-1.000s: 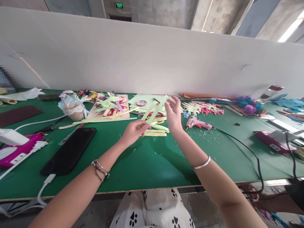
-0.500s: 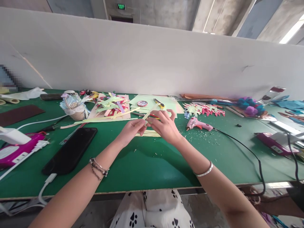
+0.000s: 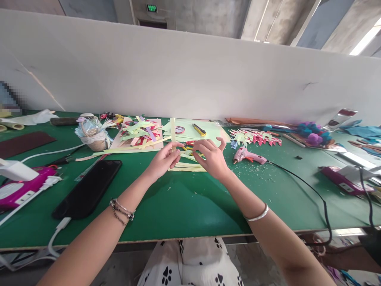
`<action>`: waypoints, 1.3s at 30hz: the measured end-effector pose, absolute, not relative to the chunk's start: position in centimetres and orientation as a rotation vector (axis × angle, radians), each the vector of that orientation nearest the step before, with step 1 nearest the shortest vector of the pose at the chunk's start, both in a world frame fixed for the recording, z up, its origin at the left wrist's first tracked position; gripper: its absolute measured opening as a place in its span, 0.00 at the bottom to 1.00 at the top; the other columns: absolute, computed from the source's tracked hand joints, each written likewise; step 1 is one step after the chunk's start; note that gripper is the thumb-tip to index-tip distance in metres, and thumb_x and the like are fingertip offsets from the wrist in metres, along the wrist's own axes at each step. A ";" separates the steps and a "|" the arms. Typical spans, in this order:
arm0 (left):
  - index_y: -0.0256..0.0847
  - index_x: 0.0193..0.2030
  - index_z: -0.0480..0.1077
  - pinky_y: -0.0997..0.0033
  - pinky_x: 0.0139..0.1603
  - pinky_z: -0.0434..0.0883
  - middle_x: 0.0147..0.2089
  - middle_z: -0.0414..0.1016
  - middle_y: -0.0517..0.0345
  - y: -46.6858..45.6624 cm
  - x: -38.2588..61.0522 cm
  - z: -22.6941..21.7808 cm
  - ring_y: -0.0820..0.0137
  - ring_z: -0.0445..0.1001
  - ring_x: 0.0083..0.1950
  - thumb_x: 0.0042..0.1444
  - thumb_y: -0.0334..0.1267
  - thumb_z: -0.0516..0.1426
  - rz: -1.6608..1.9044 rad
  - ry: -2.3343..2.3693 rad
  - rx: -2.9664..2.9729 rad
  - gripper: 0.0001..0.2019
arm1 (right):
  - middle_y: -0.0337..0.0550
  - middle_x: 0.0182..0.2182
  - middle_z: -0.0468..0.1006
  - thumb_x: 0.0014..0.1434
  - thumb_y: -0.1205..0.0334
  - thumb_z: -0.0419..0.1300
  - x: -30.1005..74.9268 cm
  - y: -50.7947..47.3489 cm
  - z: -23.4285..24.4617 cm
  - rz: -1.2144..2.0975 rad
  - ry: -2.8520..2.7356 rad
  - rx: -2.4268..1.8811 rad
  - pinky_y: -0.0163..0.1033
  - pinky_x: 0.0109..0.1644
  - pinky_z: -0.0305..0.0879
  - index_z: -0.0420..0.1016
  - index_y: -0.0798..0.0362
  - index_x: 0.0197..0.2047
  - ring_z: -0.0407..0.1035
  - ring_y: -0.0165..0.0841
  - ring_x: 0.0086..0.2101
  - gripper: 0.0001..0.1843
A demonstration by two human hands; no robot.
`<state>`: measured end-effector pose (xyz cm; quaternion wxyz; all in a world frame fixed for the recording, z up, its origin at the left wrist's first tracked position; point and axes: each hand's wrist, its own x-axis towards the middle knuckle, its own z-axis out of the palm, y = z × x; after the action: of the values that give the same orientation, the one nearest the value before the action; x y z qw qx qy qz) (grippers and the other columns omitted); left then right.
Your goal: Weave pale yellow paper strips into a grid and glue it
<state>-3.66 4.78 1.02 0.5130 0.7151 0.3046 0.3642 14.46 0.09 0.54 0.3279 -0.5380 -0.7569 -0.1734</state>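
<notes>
My left hand (image 3: pixel 162 162) pinches a pale yellow paper strip (image 3: pixel 173 133) that stands nearly upright above the green table (image 3: pixel 184 206). My right hand (image 3: pixel 210 158) is close beside it, thumb and forefinger pinched on the lower part of the same strip, the other fingers raised. Under both hands lie several more yellow strips (image 3: pixel 187 167) flat on the table. Just behind my hands are red-handled scissors (image 3: pixel 190 145), partly hidden.
A black phone (image 3: pixel 87 188) on a charging cable lies at the left, next to a pink power strip (image 3: pixel 20 188). A pink glue gun (image 3: pixel 248 156) with a black cord lies right of my hands. Paper scraps (image 3: pixel 139 133), a small basket (image 3: pixel 93 137), a yellow utility knife (image 3: pixel 198 129) and a white partition wall (image 3: pixel 190 75) are behind.
My right hand came down from the raised strips to meet the left hand. The strip, slanted to the right before, now stands nearly upright between both hands.
</notes>
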 end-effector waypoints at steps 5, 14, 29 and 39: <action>0.42 0.50 0.62 0.78 0.24 0.60 0.24 0.61 0.66 5.2 -4.1 1.0 0.79 0.58 0.21 0.59 0.46 0.50 0.892 0.761 1.806 0.16 | 0.38 0.40 0.75 0.63 0.63 0.47 15.0 0.2 0.6 -0.496 -2.011 -1.453 0.48 0.56 0.34 0.69 0.49 0.35 0.67 0.32 0.42 0.10; 0.40 0.51 0.60 0.77 0.25 0.62 0.25 0.63 0.65 6.0 -5.0 1.3 0.78 0.60 0.20 0.59 0.44 0.47 1.006 0.860 1.949 0.16 | 0.40 0.37 0.75 0.59 0.70 0.50 16.7 0.9 0.2 -0.706 -2.041 -1.541 0.49 0.55 0.37 0.69 0.52 0.34 0.67 0.32 0.38 0.08; 0.41 0.68 0.31 0.74 0.27 0.60 0.39 0.73 0.53 7.4 -6.8 1.3 0.70 0.68 0.27 0.62 0.40 0.37 0.511 1.169 2.671 0.28 | 0.36 0.27 0.74 0.51 0.56 0.57 17.0 1.4 0.7 0.619 -1.194 -1.134 0.38 0.40 0.62 0.67 0.50 0.32 0.70 0.31 0.33 0.08; 0.39 0.67 0.22 0.76 0.24 0.57 0.43 0.75 0.51 7.0 -6.5 1.2 0.73 0.66 0.23 0.61 0.37 0.39 0.473 1.153 2.671 0.32 | 0.36 0.35 0.79 0.49 0.61 0.61 16.9 1.5 0.7 1.255 -0.733 -0.666 0.40 0.46 0.64 0.66 0.50 0.26 0.70 0.31 0.41 0.07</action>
<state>-6.50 7.00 1.23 0.0971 0.9020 0.3893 0.1596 16.90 1.46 0.67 0.6972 -0.2987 -0.3285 0.5628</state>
